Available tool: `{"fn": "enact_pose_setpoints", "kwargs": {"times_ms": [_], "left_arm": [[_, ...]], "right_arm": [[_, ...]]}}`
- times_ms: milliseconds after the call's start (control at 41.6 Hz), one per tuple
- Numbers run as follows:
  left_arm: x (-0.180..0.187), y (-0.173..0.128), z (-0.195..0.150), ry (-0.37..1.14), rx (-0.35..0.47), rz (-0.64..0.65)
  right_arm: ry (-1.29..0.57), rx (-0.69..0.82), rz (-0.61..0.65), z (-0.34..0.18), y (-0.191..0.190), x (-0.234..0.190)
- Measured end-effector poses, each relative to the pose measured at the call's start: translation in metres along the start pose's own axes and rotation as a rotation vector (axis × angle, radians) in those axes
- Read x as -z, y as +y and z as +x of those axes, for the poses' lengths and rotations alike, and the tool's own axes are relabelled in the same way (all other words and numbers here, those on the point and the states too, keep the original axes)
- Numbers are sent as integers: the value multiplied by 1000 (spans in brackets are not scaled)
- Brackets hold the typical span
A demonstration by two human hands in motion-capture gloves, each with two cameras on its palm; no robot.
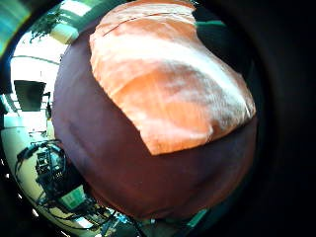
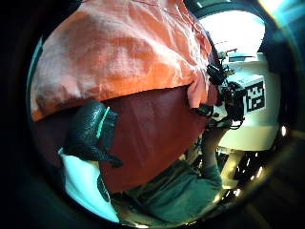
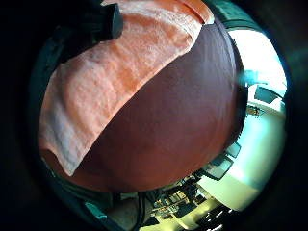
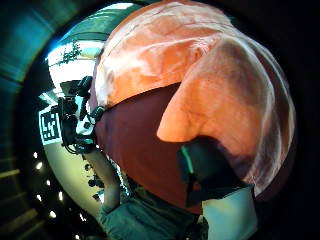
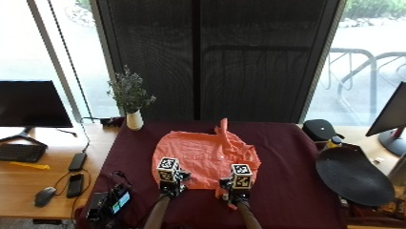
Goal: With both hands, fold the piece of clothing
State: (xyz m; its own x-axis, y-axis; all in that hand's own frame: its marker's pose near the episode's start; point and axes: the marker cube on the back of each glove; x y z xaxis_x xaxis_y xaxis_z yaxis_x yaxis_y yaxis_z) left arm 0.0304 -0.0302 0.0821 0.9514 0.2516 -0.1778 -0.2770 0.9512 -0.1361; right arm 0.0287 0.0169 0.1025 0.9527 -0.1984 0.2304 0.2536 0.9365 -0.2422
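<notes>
Outside view, crumpled orange garment (image 5: 206, 155), maroon tablecloth (image 5: 285, 157), both hands at hem

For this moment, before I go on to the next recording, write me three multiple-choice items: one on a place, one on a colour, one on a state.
1. Where is the vase of sprigs?
A. at the cloth's far left corner
B. on the garment
C. on the right desk

2. What colour is the garment?
A. blue
B. orange
C. white

3. How does the garment lie?
A. in a tight roll
B. hanging off the table
C. spread on the cloth, rumpled

Key: 1 A, the vase stands at the far left corner of the cloth. 2 B, the garment is orange. 3 C, it lies spread and creased, both hands at its near edge.
</notes>
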Motion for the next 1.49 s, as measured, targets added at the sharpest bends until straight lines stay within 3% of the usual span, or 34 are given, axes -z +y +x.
{"fn": "enact_pose_setpoints", "kwargs": {"times_ms": [72,168,288,408,505,577,649,745,865,1033,1225,1321,1393,1489], "left_arm": [[-4,-1,8,26,-68,-56],[-8,3,-9,-134,60,-140],[-12,7,-12,-143,105,-123],[-9,-11,-27,-301,87,153],[-6,-26,-20,-316,17,305],[-14,-19,-20,-308,1,188],[-7,7,-17,-272,-4,-20],[4,16,-21,-243,-32,-161],[41,24,-16,-247,-38,-212],[105,-36,-19,-357,113,30],[131,-127,-34,-398,248,338],[160,-158,-54,-530,311,599],[143,-172,-68,-530,350,587],[95,-180,-70,-451,360,392]], "right_arm": [[-65,98,42,-9,-3,3],[-244,335,131,-25,-9,7],[-83,147,163,-14,-8,10],[240,-207,182,30,-17,3],[305,-250,187,35,-18,3],[329,-247,146,32,-13,6],[314,-209,21,21,4,17],[256,-138,-111,4,26,40],[227,-122,-51,-5,25,81],[221,-263,311,-7,-46,168],[392,-341,531,3,-148,202],[440,-295,740,-3,-194,222],[447,-300,770,6,-218,216],[422,-332,707,23,-239,193]]}}
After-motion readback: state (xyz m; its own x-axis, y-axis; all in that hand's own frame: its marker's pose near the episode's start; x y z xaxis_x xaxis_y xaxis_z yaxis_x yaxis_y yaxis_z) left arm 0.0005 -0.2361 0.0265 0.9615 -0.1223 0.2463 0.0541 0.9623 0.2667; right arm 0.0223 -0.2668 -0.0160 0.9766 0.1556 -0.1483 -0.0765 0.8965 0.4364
